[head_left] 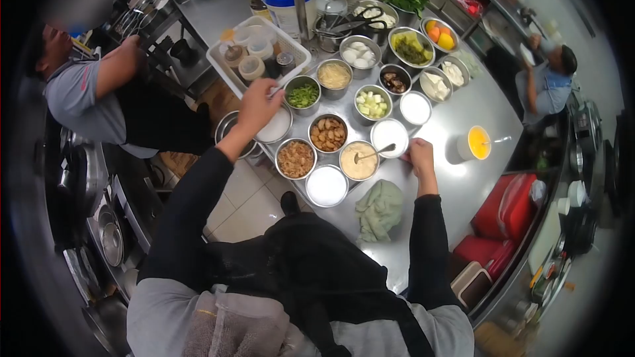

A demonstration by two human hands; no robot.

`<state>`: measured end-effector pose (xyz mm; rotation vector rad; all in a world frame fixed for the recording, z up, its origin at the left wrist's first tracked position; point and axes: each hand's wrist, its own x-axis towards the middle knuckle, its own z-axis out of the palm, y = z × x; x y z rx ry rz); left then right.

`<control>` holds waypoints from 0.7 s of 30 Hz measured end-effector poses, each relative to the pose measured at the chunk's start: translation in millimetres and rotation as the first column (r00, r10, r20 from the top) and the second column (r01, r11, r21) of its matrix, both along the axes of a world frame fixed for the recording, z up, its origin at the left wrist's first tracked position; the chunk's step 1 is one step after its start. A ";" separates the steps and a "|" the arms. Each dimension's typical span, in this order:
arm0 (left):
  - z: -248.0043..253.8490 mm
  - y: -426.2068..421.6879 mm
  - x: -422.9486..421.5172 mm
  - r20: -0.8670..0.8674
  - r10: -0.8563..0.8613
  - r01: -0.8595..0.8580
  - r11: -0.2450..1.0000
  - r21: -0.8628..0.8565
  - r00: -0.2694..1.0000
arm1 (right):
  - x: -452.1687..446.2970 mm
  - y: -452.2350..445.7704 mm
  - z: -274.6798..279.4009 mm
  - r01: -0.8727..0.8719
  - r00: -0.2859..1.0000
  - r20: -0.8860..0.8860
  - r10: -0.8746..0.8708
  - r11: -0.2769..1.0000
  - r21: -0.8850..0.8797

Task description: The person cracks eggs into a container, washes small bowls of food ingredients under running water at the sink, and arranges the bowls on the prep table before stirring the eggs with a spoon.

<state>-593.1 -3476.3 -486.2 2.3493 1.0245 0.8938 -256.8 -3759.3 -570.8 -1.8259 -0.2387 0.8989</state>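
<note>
My left hand (259, 104) is closed, fingers pinched, above a metal bowl of white powder or liquid (276, 127) and beside the bowl of chopped greens (303, 94). A small pale piece shows at its fingertips, too small to name. My right hand (421, 156) rests curled on the steel table, just right of a bowl of white contents (389, 136); nothing shows in its fingers. Close by stand a bowl of beige paste (356, 164) with a spoon (376, 153) in it, a bowl of brown slices (327, 133) and a bowl of brown crumbly food (295, 159).
A white basket of squeeze bottles (228, 74) stands past my left hand. A crumpled green cloth (380, 210) lies near the front edge. A cup of yellow liquid (475, 143) is at the right. Co-workers stand left (86, 102) and far right (550, 82).
</note>
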 end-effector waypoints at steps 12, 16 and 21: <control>-61.0 -146.9 -158.7 0.268 0.467 -0.258 0.787 -0.560 0.842 | -7.2 -30.3 14.7 -0.143 0.886 0.429 0.179 0.983 -0.114; -114.3 -208.5 -228.8 0.120 0.533 -0.342 0.683 -0.645 0.838 | -129.5 -132.7 47.7 -0.466 0.447 0.815 0.368 0.874 -0.139; -146.4 -267.6 -254.0 0.032 0.406 -0.265 0.651 -0.712 0.913 | -44.1 -190.1 -45.7 -0.236 0.307 0.943 0.129 0.970 -0.056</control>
